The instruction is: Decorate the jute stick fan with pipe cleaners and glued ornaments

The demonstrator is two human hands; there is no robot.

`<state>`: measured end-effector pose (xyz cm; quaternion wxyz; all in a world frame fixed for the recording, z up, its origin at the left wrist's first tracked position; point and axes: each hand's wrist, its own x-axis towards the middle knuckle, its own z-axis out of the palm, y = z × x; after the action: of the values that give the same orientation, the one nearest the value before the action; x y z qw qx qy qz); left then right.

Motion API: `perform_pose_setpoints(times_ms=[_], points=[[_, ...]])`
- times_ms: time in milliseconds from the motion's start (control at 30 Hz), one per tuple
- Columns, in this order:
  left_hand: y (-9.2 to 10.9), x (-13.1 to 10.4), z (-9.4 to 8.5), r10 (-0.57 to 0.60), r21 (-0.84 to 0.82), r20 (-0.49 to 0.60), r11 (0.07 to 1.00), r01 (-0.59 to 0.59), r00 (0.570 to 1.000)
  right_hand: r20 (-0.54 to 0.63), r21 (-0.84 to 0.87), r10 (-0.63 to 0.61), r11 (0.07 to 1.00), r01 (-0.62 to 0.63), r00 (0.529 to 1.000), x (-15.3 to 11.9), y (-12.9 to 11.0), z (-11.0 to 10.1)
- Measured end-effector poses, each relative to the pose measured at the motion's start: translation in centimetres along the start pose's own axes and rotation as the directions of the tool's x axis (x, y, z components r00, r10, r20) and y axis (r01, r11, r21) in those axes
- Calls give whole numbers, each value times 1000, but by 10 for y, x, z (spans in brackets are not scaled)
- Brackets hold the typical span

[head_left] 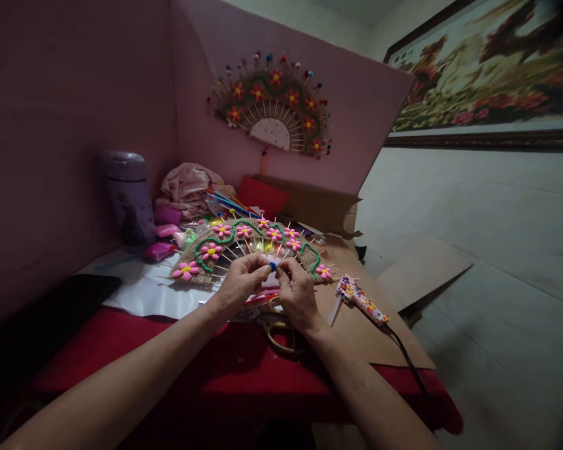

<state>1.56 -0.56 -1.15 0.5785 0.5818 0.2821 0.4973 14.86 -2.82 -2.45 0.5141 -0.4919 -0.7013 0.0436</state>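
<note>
Head view: a small blue piece point(273, 266) is being held above the counter point(244, 362), inward of its near edge, before a flowered fan point(258, 233).
Left hand point(243, 279): the blue piece is being pinched between thumb and fingertips.
Right hand point(299, 292): the same piece is being gripped from the opposite side.
Blue piece: light and probably soft handling is being suggested; its material cannot be told; its sides are likely being best taken gently, against squashing.
Flowered fan: thin, probably fragile sticks are being exposed along its rim, close behind the hands.
Scissors point(268, 335): space is being taken up beneath the hands, toward the near edge.
Glue gun point(363, 302): it is being supported on cardboard point(398, 344) by the right edge, its cord point(406, 359) being trailed toward the near right corner.
Tumbler point(131, 200): the far left is being occupied.
</note>
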Motion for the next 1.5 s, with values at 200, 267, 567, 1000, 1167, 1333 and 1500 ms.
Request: perform_pose_setpoints(times_ms=[200,267,567,1000,1167,1333,1500], points=[[3,-1,-1,42,95,-35,995,-38,998,52,-27,-77,997,78,996,3,2,-5],[3,-1,-1,97,165,-45,982,-89,994,83,-32,-113,993,116,990,3,0,-5],[-5,-2,-8,423,728,46,606,-321,905,308,-205,-215,936,286,927,2,-1,-3],[1,4,-14,37,257,219,962,-94,975,95,-45,-136,989,141,986,2,-1,-8],[-7,-1,-3,49,70,34,996,-51,998,24,43,-21,999,20,999,-1,-5,4],[-13,0,6,157,223,-118,967,-128,981,-21,-38,26,999,-27,999,-4,-5,10],[-12,0,9,187,259,-264,959,-117,946,28,61,29,998,-31,999,-6,-12,8]])
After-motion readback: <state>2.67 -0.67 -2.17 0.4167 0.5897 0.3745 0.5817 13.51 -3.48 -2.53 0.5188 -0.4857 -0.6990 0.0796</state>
